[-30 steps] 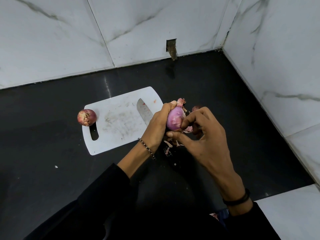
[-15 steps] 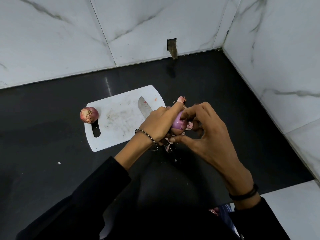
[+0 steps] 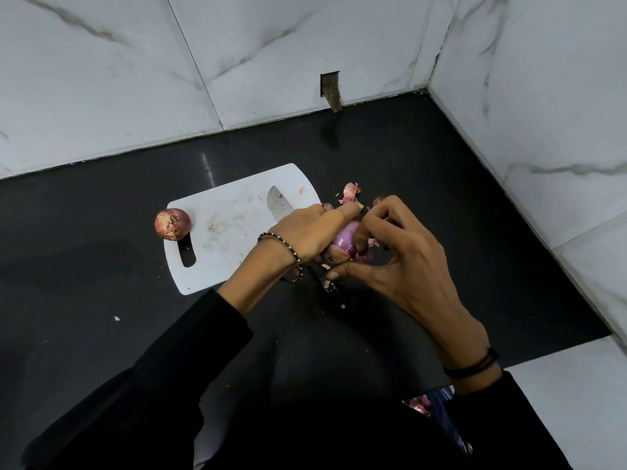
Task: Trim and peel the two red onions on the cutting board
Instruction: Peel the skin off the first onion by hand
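Now our left hand (image 3: 305,232) wraps its grip round the pink onion (image 3: 346,239), at three o'clock of the cutting board (image 3: 230,232). Our right hand (image 3: 400,266) pinches it too; we should peel slowly, little by little.

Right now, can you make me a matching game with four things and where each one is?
1 part-peeled onion
2 unpeeled onion
3 knife
4 onion skins

A loose on the black counter
B blade lying on the cutting board
C gripped in the left hand
D at the board's left edge

Pairs: 1-C, 2-D, 3-B, 4-A
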The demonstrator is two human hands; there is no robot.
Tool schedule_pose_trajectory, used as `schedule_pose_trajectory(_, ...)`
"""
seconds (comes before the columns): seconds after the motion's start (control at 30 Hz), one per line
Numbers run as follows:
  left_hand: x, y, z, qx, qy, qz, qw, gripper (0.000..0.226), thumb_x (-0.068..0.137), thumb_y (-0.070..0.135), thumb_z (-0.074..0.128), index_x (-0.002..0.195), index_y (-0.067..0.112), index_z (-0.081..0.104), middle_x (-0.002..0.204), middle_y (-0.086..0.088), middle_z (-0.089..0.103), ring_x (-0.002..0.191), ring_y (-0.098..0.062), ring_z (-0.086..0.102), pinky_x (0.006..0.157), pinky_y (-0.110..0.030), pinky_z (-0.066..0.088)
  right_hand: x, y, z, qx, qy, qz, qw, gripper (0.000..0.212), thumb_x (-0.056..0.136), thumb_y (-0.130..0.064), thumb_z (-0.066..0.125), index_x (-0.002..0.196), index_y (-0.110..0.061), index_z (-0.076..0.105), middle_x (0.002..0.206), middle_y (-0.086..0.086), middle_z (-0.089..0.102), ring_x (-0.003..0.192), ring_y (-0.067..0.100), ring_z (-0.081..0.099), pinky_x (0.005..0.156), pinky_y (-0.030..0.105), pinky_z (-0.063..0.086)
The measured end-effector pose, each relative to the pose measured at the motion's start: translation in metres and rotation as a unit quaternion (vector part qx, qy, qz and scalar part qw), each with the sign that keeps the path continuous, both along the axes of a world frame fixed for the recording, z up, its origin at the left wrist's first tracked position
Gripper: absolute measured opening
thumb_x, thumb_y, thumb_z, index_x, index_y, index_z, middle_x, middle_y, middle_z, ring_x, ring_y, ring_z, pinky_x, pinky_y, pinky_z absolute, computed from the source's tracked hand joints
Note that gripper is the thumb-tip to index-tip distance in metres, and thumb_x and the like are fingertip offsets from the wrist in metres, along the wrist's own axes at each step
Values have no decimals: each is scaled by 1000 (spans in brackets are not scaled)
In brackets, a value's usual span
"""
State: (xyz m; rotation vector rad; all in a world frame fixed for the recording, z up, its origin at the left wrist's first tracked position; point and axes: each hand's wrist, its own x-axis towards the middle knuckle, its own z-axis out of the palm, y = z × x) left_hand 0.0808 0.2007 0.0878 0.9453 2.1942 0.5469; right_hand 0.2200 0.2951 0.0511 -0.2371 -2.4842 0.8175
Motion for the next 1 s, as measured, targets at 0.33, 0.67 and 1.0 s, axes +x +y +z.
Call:
schedule_pose_trajectory(0.33, -6, 6, -5, 18, -189, 78, 979, 70, 97, 60, 23, 55, 16, 58, 43, -7, 43, 31, -15, 29, 44, -22, 33, -1, -1, 2, -96, 22, -35, 995, 66, 63, -68, 73, 106, -22, 51, 104, -15, 49, 82, 6, 53, 66, 17, 47)
schedule_pose_trajectory(0.67, -11, 1, -23, 63, -306, 132, 941, 71, 95, 59, 31, 71, 0, 62, 45, -7, 39, 33, -15, 27, 41, -18, 33, 9, 8, -6, -96, -3, -1, 995, 40, 79, -54, 72, 89, -15, 66, 88, -14, 60, 82, 5, 57, 68, 9, 42)
schedule_pose_trajectory(1.0, -5, 2, -33, 96, -341, 199, 914, 73, 93, 67, 32, 76, 1, 58, 45, -6, 43, 34, -16, 36, 45, -22, 39, 11, 19, 0, -143, -117, -76, 980, 54, 88, -60, 54, 129, -27, 57, 125, -18, 55, 111, -5, 52, 90, 11, 42)
